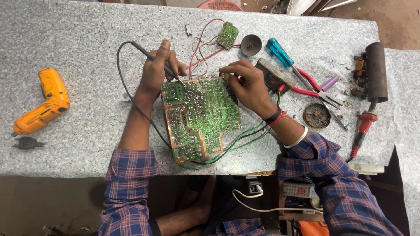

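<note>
Two hands work over a green circuit board point(199, 117) lying solder-side up near the front edge of the speckled counter point(87, 57): the left hand point(158, 70) has its fingers point(165, 51) pinched around a black probe point(153, 58) whose tip meets the board's top left area, while the right hand point(246, 85) curls its fingers point(228, 70) at the board's top edge. What those right fingers pinch is hidden, apart from a bit of red. Open counter lies left toward the orange drill point(41, 102); pliers point(313, 87) and a screwdriver point(280, 52) crowd the right.
</note>
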`<state>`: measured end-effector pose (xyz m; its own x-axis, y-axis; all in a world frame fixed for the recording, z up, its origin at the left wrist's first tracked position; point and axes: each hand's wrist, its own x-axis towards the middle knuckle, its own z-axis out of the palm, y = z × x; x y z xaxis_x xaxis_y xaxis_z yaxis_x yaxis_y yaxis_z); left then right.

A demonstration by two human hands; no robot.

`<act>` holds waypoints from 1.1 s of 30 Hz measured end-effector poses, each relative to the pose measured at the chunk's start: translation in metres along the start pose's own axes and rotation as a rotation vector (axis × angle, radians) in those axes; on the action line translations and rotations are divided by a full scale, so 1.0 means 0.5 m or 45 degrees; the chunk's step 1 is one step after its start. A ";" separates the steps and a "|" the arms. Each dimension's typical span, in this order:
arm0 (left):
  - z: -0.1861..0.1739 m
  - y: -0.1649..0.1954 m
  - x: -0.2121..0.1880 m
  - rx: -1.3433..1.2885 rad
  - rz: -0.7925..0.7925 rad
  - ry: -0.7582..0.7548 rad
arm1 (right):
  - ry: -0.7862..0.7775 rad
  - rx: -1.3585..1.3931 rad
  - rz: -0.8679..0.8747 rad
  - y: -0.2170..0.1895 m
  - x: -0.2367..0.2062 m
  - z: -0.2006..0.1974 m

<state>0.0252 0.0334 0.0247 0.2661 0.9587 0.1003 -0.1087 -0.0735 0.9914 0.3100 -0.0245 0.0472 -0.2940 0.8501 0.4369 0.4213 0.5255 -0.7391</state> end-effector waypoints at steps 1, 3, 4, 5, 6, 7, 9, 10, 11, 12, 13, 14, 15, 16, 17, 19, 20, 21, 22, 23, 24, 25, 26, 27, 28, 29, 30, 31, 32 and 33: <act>0.000 -0.001 0.000 -0.002 -0.004 0.001 | 0.021 -0.014 -0.011 -0.001 0.001 -0.002; -0.001 -0.001 0.000 -0.010 -0.001 0.006 | 0.016 0.015 -0.024 -0.004 0.000 -0.002; -0.001 -0.001 0.000 -0.016 0.006 0.003 | 0.015 0.030 -0.030 -0.007 -0.001 -0.001; -0.002 -0.002 0.000 -0.021 0.010 -0.001 | 0.008 -0.002 -0.088 -0.009 -0.002 0.000; -0.002 -0.002 -0.001 -0.029 0.005 0.001 | 0.002 -0.035 -0.145 -0.011 -0.003 0.001; -0.001 -0.002 0.000 -0.038 0.004 0.003 | -0.005 -0.070 -0.205 -0.013 -0.002 0.001; -0.002 -0.001 0.001 -0.041 0.001 0.011 | -0.071 -0.074 -0.256 -0.015 -0.002 0.004; -0.001 -0.002 0.000 -0.038 -0.006 0.019 | -0.108 -0.074 -0.277 -0.015 -0.004 0.005; -0.001 -0.002 0.000 -0.032 -0.011 0.026 | -0.119 -0.062 -0.256 -0.015 -0.003 0.007; -0.002 -0.001 -0.001 -0.029 -0.012 0.030 | -0.128 -0.051 -0.236 -0.014 -0.002 0.009; -0.002 -0.001 -0.001 -0.027 -0.013 0.031 | -0.136 -0.041 -0.214 -0.013 -0.002 0.010; -0.002 -0.002 -0.001 -0.025 -0.013 0.032 | -0.136 -0.049 -0.214 -0.012 -0.003 0.010; -0.003 -0.001 -0.001 -0.044 -0.016 0.028 | -0.135 -0.056 -0.217 -0.011 -0.003 0.010; -0.004 -0.001 0.000 -0.063 -0.019 0.024 | -0.134 -0.064 -0.218 -0.010 -0.002 0.010; -0.003 -0.002 -0.001 -0.084 -0.026 0.020 | -0.133 -0.054 -0.229 -0.009 -0.003 0.010; -0.003 -0.002 -0.001 -0.102 -0.030 0.025 | -0.133 -0.031 -0.250 -0.008 -0.004 0.010; -0.003 -0.003 0.000 -0.112 -0.029 0.025 | -0.136 -0.037 -0.242 -0.007 -0.004 0.009; -0.003 -0.003 0.001 -0.101 -0.025 0.026 | -0.139 -0.042 -0.236 -0.007 -0.004 0.009; -0.003 -0.003 0.001 -0.091 -0.023 0.025 | -0.142 -0.048 -0.227 -0.007 -0.004 0.009; -0.003 -0.003 0.001 -0.082 -0.022 0.024 | -0.143 -0.050 -0.226 -0.007 -0.004 0.008; -0.002 -0.003 0.000 -0.089 -0.021 0.016 | -0.146 -0.052 -0.224 -0.007 -0.005 0.008; -0.003 -0.003 0.001 -0.094 -0.018 0.008 | -0.147 -0.054 -0.223 -0.006 -0.004 0.007; -0.003 -0.003 0.001 -0.099 -0.015 0.000 | -0.143 -0.053 -0.233 -0.005 -0.003 0.007; -0.004 -0.003 0.001 -0.100 -0.022 0.003 | -0.140 -0.050 -0.240 -0.005 -0.003 0.007; -0.005 -0.004 -0.001 -0.102 -0.031 0.007 | -0.139 -0.046 -0.246 -0.006 -0.004 0.008; -0.006 -0.004 0.000 -0.102 -0.037 0.011 | -0.139 -0.042 -0.238 -0.006 -0.004 0.008; -0.007 -0.005 0.000 -0.102 -0.030 0.004 | -0.139 -0.040 -0.232 -0.006 -0.004 0.007; -0.008 -0.006 -0.001 -0.102 -0.024 -0.002 | -0.140 -0.036 -0.226 -0.006 -0.004 0.007; -0.009 -0.007 -0.002 -0.101 -0.019 -0.006 | -0.129 -0.037 -0.225 -0.007 -0.004 0.007; -0.010 -0.008 -0.002 -0.118 -0.018 -0.009 | -0.119 -0.038 -0.223 -0.008 -0.004 0.007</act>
<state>0.0208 0.0340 0.0202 0.2749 0.9575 0.0873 -0.1932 -0.0340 0.9806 0.3060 -0.0284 0.0473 -0.4424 0.7397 0.5070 0.3816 0.6669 -0.6400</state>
